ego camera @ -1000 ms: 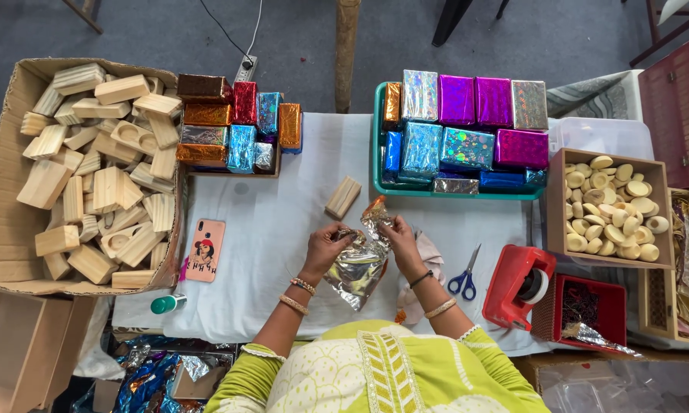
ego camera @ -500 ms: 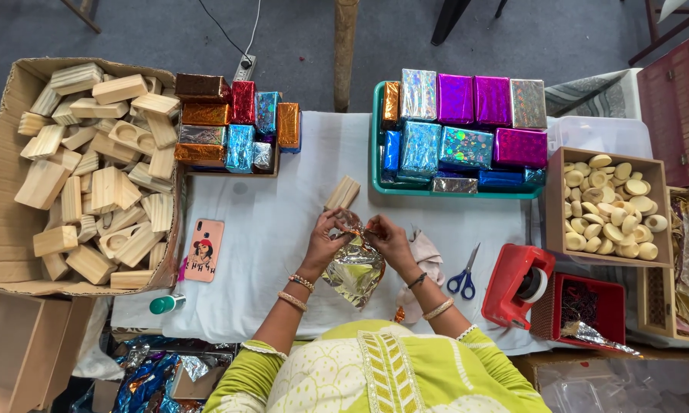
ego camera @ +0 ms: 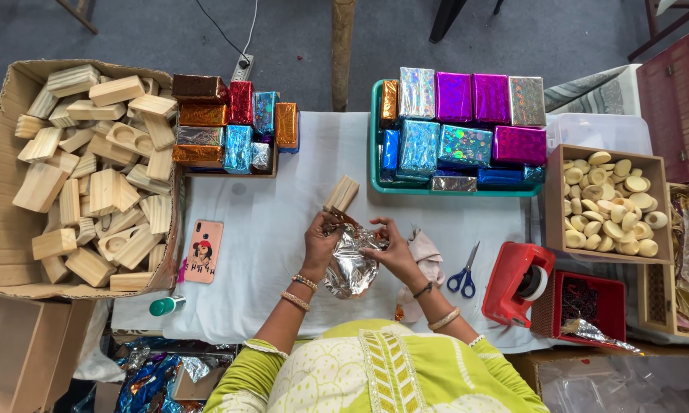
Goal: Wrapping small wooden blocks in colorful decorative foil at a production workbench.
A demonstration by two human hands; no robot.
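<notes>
Left hand (ego camera: 321,243): we see it clasping the crinkled silver foil sheet (ego camera: 350,268) at frame centre.
Right hand (ego camera: 390,248): pinching the same foil.
Nearby: pale wooden block (ego camera: 341,194) just above, on the white-clothed counter (ego camera: 268,252).
Risk: we judge thin foil could tear if tugged hard.

Bright, even overhead light, soft short shadows, sharp focus throughout, with glare on the crumpled foil (ego camera: 350,264).
</notes>
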